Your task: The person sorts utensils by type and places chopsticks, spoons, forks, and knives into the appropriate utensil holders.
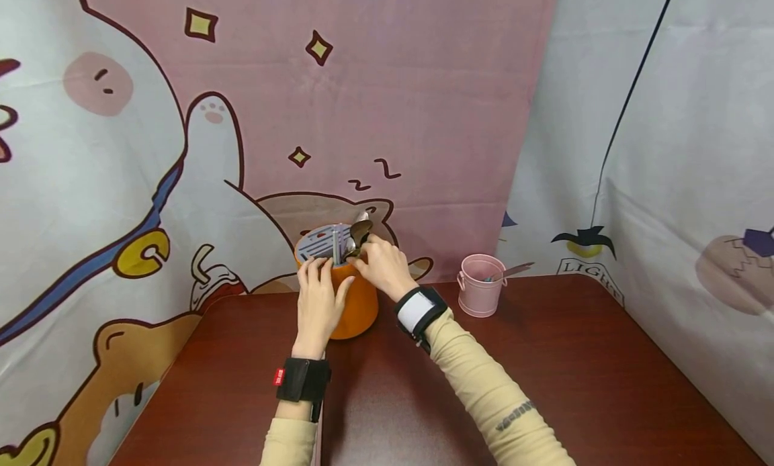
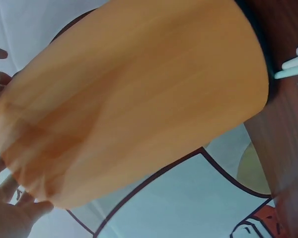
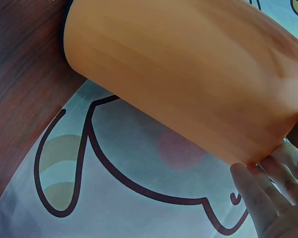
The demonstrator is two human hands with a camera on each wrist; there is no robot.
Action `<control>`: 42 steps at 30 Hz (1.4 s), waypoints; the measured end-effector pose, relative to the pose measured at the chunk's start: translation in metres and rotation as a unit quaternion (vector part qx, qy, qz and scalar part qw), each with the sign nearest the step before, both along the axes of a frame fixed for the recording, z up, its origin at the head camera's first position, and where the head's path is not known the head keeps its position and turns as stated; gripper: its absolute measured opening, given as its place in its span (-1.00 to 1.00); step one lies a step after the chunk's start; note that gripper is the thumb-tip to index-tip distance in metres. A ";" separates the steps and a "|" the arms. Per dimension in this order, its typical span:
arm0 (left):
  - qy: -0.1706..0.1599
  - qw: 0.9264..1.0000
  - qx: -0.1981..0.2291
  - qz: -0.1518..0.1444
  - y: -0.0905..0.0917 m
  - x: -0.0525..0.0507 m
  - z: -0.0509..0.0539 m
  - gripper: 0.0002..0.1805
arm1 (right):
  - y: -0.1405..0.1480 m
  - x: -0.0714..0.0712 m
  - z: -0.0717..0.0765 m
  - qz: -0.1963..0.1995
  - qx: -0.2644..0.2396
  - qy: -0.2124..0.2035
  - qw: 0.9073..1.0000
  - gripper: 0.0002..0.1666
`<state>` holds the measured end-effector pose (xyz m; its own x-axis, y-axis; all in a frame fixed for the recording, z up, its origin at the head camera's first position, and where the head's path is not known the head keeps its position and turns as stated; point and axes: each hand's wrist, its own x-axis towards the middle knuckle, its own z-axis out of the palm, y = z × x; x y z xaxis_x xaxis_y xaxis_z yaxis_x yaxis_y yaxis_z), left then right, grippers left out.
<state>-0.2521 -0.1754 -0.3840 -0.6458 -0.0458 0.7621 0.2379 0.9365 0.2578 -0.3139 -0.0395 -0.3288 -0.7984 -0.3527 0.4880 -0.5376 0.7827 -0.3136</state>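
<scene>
An orange utensil holder [image 1: 353, 311] stands upright on the table, with a grey slotted piece [image 1: 316, 243] in its mouth. Spoons [image 1: 364, 216] stick up at its right side, bowls upward. My left hand [image 1: 318, 305] touches the holder's near left rim, fingers lightly bent and thumb apart. At the right rim, my right hand [image 1: 387, 263] has its fingers by a dark spoon [image 1: 361, 229] and seems to pinch it. The handle's lower part is hidden. In the right wrist view, the right hand [image 3: 275, 198] reaches over the rim, one fingertip against the outer wall.
A small pink bucket [image 1: 480, 301] with a metal-looking utensil [image 1: 515, 270] leaning out stands to the right on the brown table [image 1: 544, 365]. Pale rod tips [image 2: 294, 67] show near the holder's base in the left wrist view. A printed cloth [image 1: 423, 117] hangs behind.
</scene>
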 end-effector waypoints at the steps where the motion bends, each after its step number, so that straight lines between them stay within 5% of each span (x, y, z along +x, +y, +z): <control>1: 0.011 1.000 0.007 -0.001 -0.001 0.003 -0.002 -0.43 | 0.000 0.000 0.000 0.001 -0.001 0.001 1.000 -0.64; 5: 0.032 0.999 0.029 0.000 -0.004 0.019 -0.009 -0.51 | -0.002 0.001 0.001 0.002 -0.004 0.003 1.000 -0.65; 8: 0.003 0.999 0.041 0.003 -0.007 0.033 -0.014 -0.59 | -0.003 0.002 0.002 0.003 -0.006 0.002 1.000 -0.66; 13: -0.100 0.994 0.049 0.017 -0.018 0.056 -0.019 -0.69 | -0.003 0.002 0.003 0.007 -0.010 -0.002 1.000 -0.65; 22: -0.258 0.961 0.086 0.040 -0.035 0.081 -0.018 -0.73 | -0.002 -0.002 0.004 0.003 -0.008 -0.009 1.000 -0.63; 30: -0.393 0.915 0.082 0.046 -0.045 0.087 -0.022 -0.75 | -0.001 -0.002 0.002 0.000 -0.005 -0.010 1.000 -0.62; 33: -0.441 0.893 0.077 0.050 -0.048 0.089 -0.028 -0.81 | -0.001 -0.002 0.002 0.002 -0.007 -0.010 1.000 -0.63; 39: -0.533 0.836 0.099 0.079 -0.051 0.094 -0.041 -0.86 | -0.001 -0.001 0.001 0.002 -0.007 -0.015 1.000 -0.64; 42: -0.553 0.822 0.098 0.087 -0.050 0.095 -0.046 -0.86 | 0.000 0.000 0.001 0.003 -0.009 -0.018 1.000 -0.63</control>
<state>-0.1569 -0.2257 -0.4300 -0.9096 -0.2633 -0.3213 -0.3778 0.8459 0.3763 -0.3136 -0.0399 -0.3277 -0.8134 -0.3487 0.4656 -0.5300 0.7741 -0.3463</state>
